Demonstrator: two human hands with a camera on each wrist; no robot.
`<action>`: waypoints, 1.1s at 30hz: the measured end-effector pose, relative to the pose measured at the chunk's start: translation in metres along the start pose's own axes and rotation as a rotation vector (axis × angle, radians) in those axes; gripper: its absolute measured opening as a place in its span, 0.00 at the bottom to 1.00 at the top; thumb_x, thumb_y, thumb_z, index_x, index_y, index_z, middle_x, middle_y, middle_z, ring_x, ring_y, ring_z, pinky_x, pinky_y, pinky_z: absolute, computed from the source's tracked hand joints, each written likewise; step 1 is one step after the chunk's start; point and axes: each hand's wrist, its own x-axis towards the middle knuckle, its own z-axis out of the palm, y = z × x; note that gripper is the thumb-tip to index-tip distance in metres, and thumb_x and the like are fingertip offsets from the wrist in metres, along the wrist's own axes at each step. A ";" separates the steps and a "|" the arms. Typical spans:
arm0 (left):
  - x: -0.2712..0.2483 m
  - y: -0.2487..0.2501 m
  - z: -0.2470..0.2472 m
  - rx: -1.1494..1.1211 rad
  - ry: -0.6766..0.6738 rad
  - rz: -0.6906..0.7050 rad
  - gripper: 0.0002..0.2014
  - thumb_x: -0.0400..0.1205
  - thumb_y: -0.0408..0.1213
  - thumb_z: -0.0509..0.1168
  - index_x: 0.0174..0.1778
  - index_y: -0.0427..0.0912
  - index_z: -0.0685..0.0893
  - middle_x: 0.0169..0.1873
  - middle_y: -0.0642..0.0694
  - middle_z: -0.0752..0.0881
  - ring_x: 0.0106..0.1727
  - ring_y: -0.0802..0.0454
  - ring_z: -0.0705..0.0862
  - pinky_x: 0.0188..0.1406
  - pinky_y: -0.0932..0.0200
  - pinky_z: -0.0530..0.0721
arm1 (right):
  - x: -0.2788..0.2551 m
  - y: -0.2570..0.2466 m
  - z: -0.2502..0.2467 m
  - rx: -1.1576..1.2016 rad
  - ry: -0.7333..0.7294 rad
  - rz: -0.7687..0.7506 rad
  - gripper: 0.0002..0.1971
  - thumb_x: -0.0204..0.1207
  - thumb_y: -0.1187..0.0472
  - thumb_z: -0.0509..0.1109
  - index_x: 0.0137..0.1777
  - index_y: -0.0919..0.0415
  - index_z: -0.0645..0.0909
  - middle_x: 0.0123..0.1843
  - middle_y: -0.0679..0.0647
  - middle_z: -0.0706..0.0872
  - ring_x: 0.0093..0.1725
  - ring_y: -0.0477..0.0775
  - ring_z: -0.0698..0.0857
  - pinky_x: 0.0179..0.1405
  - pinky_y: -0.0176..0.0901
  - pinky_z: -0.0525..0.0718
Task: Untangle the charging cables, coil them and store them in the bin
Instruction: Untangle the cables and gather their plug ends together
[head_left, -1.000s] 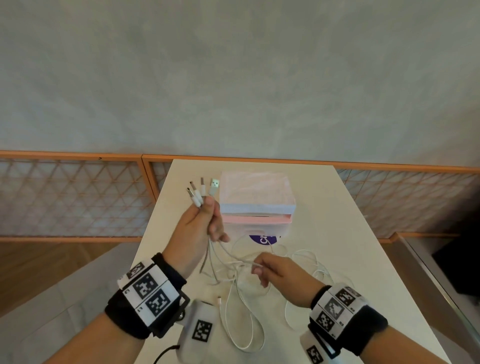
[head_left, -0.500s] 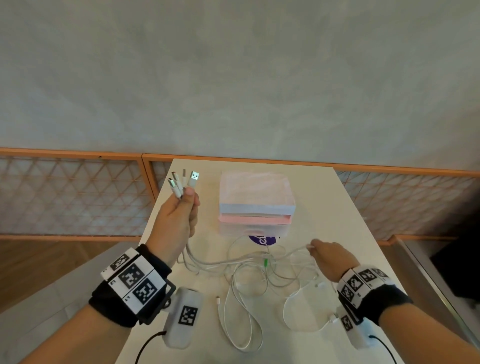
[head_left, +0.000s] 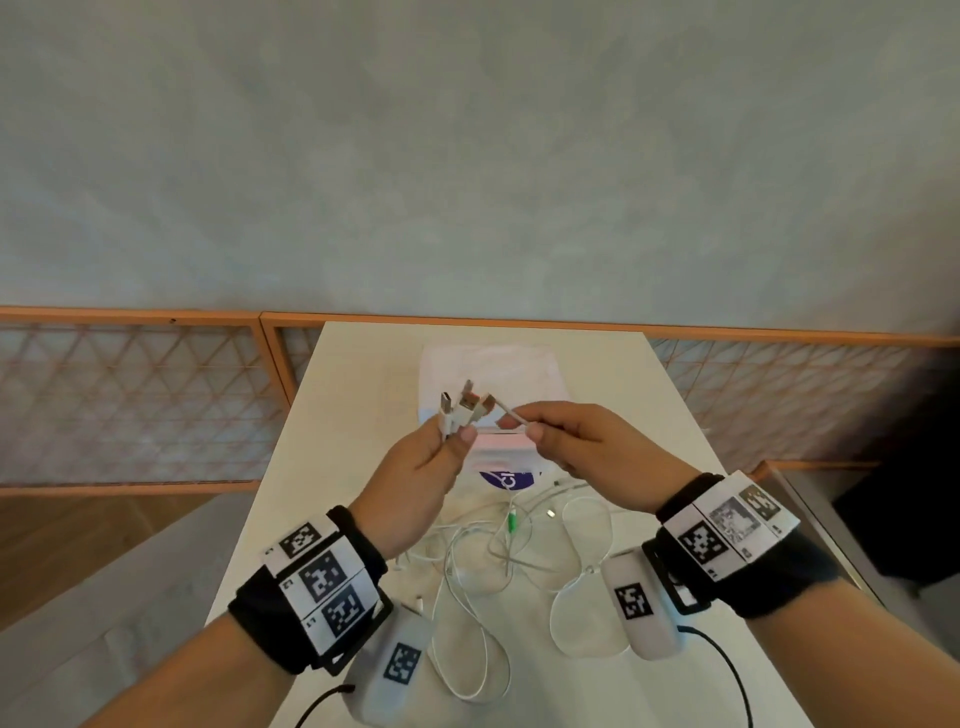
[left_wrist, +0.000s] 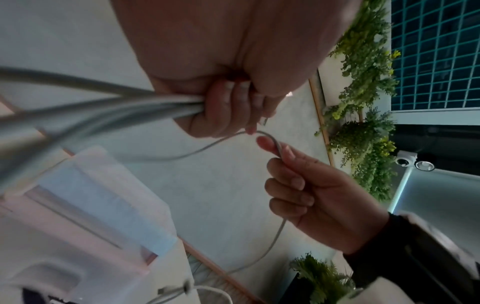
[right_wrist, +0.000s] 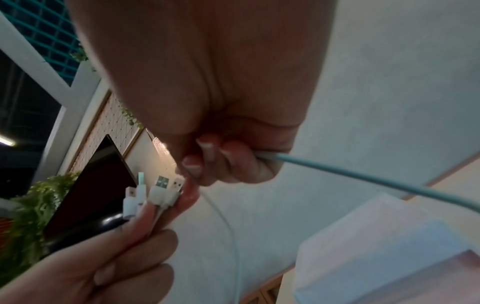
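My left hand (head_left: 431, 457) is raised over the table and grips a bundle of several white USB plugs (head_left: 464, 408), their metal ends pointing up; the same plugs (right_wrist: 155, 192) show in the right wrist view. My right hand (head_left: 566, 441) is close beside it and pinches one thin white cable (head_left: 511, 415) just under the plugs. In the left wrist view that cable (left_wrist: 276, 144) bends over my right forefinger. The rest of the white cables (head_left: 498, 551) lie tangled on the white table (head_left: 649, 415). A lidded whitish bin (head_left: 488, 369) with a pink band stands behind my hands.
A green connector (head_left: 511, 525) sits in the tangle. A round purple label (head_left: 506, 478) lies in front of the bin. An orange-framed lattice railing (head_left: 135, 400) runs behind the table. A dark object (head_left: 904, 499) sits to the right, beyond the table edge.
My right hand rose from the table's right side up to the left hand and now pinches a cable beside the plugs. The left hand shifted right, in front of the bin.
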 end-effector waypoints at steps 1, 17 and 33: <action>0.000 -0.001 0.002 0.011 -0.016 -0.011 0.15 0.83 0.51 0.57 0.50 0.45 0.82 0.24 0.50 0.67 0.25 0.56 0.64 0.25 0.62 0.66 | -0.001 -0.002 -0.001 0.006 0.013 -0.011 0.14 0.84 0.60 0.58 0.63 0.52 0.82 0.22 0.39 0.72 0.25 0.39 0.68 0.26 0.23 0.67; 0.000 0.022 0.002 -0.413 0.018 -0.049 0.11 0.81 0.47 0.57 0.44 0.45 0.80 0.19 0.54 0.65 0.21 0.58 0.57 0.22 0.60 0.51 | -0.007 0.024 0.030 -0.117 -0.092 0.025 0.13 0.84 0.58 0.57 0.44 0.59 0.81 0.33 0.42 0.77 0.33 0.40 0.73 0.37 0.28 0.75; 0.006 0.027 -0.036 -0.455 0.248 0.085 0.11 0.86 0.42 0.52 0.41 0.47 0.76 0.17 0.57 0.67 0.17 0.63 0.60 0.14 0.69 0.58 | 0.007 0.100 -0.022 -0.258 0.666 0.175 0.12 0.82 0.68 0.56 0.47 0.57 0.81 0.54 0.62 0.81 0.48 0.55 0.81 0.54 0.42 0.75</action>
